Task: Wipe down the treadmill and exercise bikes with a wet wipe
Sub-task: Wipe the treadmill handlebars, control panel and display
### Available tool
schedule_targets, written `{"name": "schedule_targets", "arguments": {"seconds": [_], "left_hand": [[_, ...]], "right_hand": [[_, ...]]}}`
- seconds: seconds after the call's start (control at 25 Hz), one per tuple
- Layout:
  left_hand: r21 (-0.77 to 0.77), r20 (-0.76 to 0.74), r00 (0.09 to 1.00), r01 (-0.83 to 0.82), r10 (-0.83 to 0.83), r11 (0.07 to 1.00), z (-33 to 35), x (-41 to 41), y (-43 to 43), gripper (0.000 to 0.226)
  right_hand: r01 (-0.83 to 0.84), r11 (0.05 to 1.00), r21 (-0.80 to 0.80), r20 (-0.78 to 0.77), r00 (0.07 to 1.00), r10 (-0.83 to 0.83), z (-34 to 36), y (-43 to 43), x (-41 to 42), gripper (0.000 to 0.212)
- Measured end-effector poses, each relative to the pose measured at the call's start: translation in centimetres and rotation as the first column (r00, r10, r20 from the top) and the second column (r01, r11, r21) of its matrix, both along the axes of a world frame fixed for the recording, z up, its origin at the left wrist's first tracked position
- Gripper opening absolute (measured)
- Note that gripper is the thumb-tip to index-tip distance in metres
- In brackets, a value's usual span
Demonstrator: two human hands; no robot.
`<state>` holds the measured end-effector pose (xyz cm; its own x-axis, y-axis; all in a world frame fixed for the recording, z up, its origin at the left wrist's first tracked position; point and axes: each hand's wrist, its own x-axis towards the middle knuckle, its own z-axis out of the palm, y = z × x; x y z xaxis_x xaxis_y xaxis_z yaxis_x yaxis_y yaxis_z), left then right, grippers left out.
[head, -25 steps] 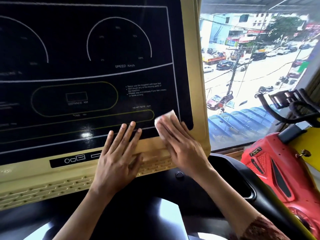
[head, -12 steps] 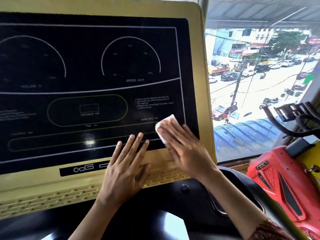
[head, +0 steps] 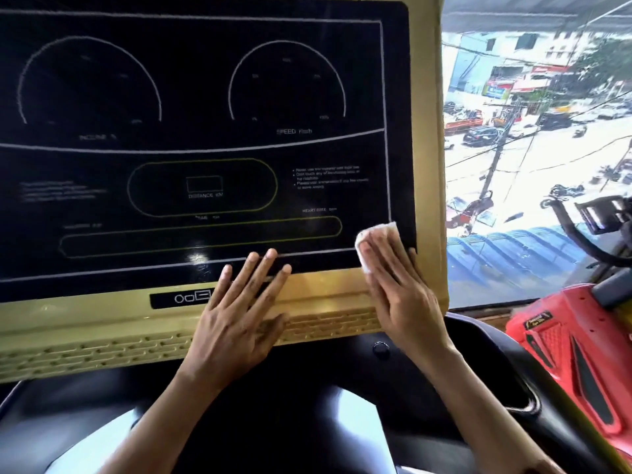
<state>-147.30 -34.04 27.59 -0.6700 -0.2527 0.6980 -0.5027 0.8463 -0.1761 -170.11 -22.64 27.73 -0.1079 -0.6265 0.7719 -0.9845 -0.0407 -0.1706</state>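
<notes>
Now the wet wipe (head: 379,230) lies beneath the right hand's (head: 400,297) straight, close-set fingers (head: 380,265) on the treadmill console (head: 205,97).

The right hand (head: 402,292) presses a white wet wipe (head: 376,236) flat against the black treadmill console screen (head: 205,148). The left hand (head: 236,316) rests flat on its beige plastic frame (head: 102,323).

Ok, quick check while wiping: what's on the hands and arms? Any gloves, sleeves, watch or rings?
Nothing is worn that shows. The left hand and right hand have no gloves, and no rings or watch appear on the fingers or wrists. The left forearm and right forearm are uncovered. No sleeve is clearly in view, though the frame's bottom edge is too unclear to tell.
</notes>
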Motion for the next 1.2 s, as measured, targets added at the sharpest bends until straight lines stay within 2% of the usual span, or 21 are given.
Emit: {"name": "schedule_targets", "arguments": {"seconds": [0.08, 0.12, 0.24, 0.32, 0.44, 0.52, 0.64, 0.72, 0.8, 0.88, 1.0, 1.12, 1.2], "left_hand": [[-0.024, 0.082, 0.996, -0.040, 0.042, 0.999, -0.2, 1.0, -0.5, 0.060], [-0.028, 0.102, 0.994, -0.045, 0.048, 0.999, -0.4, 1.3, -0.6, 0.061], [-0.019, 0.080, 0.996, -0.038, 0.039, 0.999, -0.5, 2.0, -0.5, 0.066], [-0.008, 0.057, 0.998, -0.034, 0.035, 0.999, -0.7, 3.1, -0.8, 0.068], [0.020, 0.018, 0.998, -0.059, 0.058, 0.998, -0.6, 5.8, -1.9, 0.068], [0.037, -0.013, 0.997, -0.078, 0.078, 0.996, -0.6, 7.2, -2.4, 0.068], [0.031, -0.034, 0.997, -0.069, 0.070, 0.997, -0.9, 8.4, -2.8, 0.066], [0.033, -0.046, 0.996, -0.077, 0.079, 0.996, -1.1, 9.4, -3.1, 0.066], [0.056, -0.066, 0.992, -0.099, 0.103, 0.993, -1.1, 10.8, -3.6, 0.067], [0.071, -0.059, 0.993, -0.098, 0.102, 0.993, -1.0, 12.0, -4.0, 0.067], [0.067, -0.048, 0.996, -0.072, 0.076, 0.995, -1.0, 13.0, -4.5, 0.066], [0.059, -0.066, 0.997, -0.044, 0.048, 0.997, -0.9, 13.7, -5.2, 0.064], [0.062, -0.075, 0.996, -0.051, 0.056, 0.997, -0.8, 14.6, -5.7, 0.062]], "right_hand": [[-0.001, 1.000, -0.009, 0.122, 0.992, 0.002, -1.4, 0.4, 2.0, 0.046], [-0.037, 0.999, 0.013, 0.126, 0.991, 0.035, -1.7, 0.2, 3.6, 0.046], [-0.145, 0.985, 0.091, -0.060, 0.987, 0.151, -0.6, -1.9, 6.8, 0.045], [-0.068, 0.993, 0.097, -0.099, 0.992, 0.078, 1.0, -3.5, 6.3, 0.047], [0.104, 0.993, 0.055, 0.165, 0.980, -0.112, 0.9, -3.5, 5.8, 0.048], [0.114, 0.993, 0.041, 0.212, 0.970, -0.120, -1.1, -2.4, 8.2, 0.049], [-0.096, 0.985, 0.146, 0.003, 0.995, 0.096, -2.3, -3.4, 13.2, 0.050], [-0.118, 0.973, 0.199, -0.146, 0.978, 0.148, -0.4, -5.2, 14.2, 0.053], [-0.036, 0.987, 0.159, -0.131, 0.990, 0.057, 0.9, -6.1, 13.6, 0.051], [0.060, 0.990, 0.124, 0.002, 0.998, -0.061, 0.7, -5.3, 12.6, 0.049], [0.025, 0.993, 0.114, 0.087, 0.996, -0.035, -1.1, -4.6, 14.9, 0.050], [-0.098, 0.979, 0.178, -0.030, 0.994, 0.105, -1.0, -6.9, 19.1, 0.052], [-0.121, 0.971, 0.207, -0.173, 0.972, 0.158, 0.6, -8.5, 19.2, 0.055]]}}
